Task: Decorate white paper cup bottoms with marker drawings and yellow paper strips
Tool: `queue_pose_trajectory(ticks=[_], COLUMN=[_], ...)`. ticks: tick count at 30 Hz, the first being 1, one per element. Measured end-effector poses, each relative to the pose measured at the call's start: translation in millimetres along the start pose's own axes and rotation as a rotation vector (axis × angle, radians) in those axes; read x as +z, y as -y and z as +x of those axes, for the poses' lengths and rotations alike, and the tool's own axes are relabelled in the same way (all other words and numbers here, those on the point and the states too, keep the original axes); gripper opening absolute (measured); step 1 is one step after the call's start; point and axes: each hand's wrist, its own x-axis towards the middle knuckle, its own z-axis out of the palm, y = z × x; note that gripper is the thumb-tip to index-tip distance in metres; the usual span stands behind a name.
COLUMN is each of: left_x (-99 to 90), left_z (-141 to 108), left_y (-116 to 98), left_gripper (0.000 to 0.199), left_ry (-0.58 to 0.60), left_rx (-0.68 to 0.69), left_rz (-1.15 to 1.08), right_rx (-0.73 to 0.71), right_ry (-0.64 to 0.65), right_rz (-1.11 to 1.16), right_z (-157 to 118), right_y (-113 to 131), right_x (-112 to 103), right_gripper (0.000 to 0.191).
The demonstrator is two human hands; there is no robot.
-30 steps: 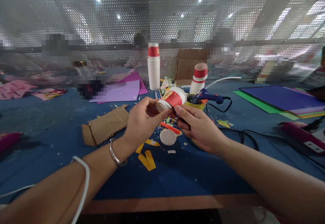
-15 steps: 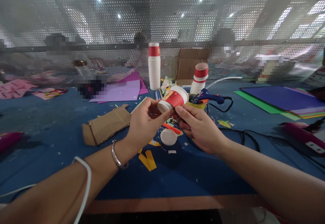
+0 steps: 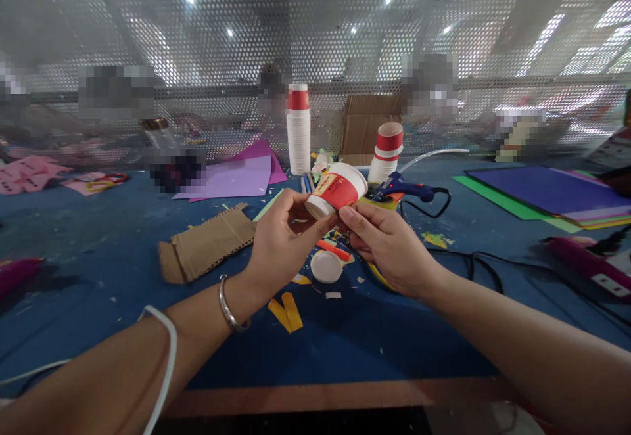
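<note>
Between my two hands a red and white paper cup (image 3: 345,186) is held tilted above the table, its wide rim toward the upper right. My left hand (image 3: 283,234) grips it near the narrow end with thumb and fingers. The fingers of my right hand (image 3: 384,241) close on its lower side, the thumb pressed near the edge. Under the cup lie a round white disc (image 3: 326,267), an orange pen-like stick (image 3: 334,249) and paper scraps. Just behind my right hand is a blue glue gun (image 3: 407,188), resting by a yellow holder partly hidden by that hand.
Two stacks of paper cups (image 3: 298,139) (image 3: 388,152) stand at the back before a perforated metal screen (image 3: 335,41). Corrugated cardboard (image 3: 211,243) and purple paper (image 3: 231,175) lie left. Coloured sheets (image 3: 537,188), a black cable (image 3: 473,264) and a power strip (image 3: 586,264) are right.
The cup has turned slightly in my fingers, showing more of its printed side. Both hands stay in nearly the same place.
</note>
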Motion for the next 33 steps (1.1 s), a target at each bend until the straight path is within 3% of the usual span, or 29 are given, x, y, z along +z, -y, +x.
queue_pose_trajectory(ticks=[8,15,23,33], left_x=[-4.0,-5.4,-5.1,-5.0], left_z=[0.7,-1.0,1.4,8.2], left_y=[-1.9,2.7,4.7,5.8], left_gripper=[0.033,0.043,0.051,0.047], left_ry=[0.031,0.024,-0.013,-0.033], left_rx=[0.082,0.199,0.186,0.028], left_rz=[0.107,0.243,0.211,0.005], right_rx=[-0.018,0.007,0.035,0.074], right_ry=[0.032,-0.028,-0.033,-0.022], right_rz=[-0.01,-0.045,0.06,0.087], right_z=[-1.6,-2.2,-0.6,-0.2], right_y=[1.5,-0.5,-4.6,-4.6], right_x=[-0.5,3.4,6.7,5.7], right_gripper=[0.041,0.044,0.043,0.045])
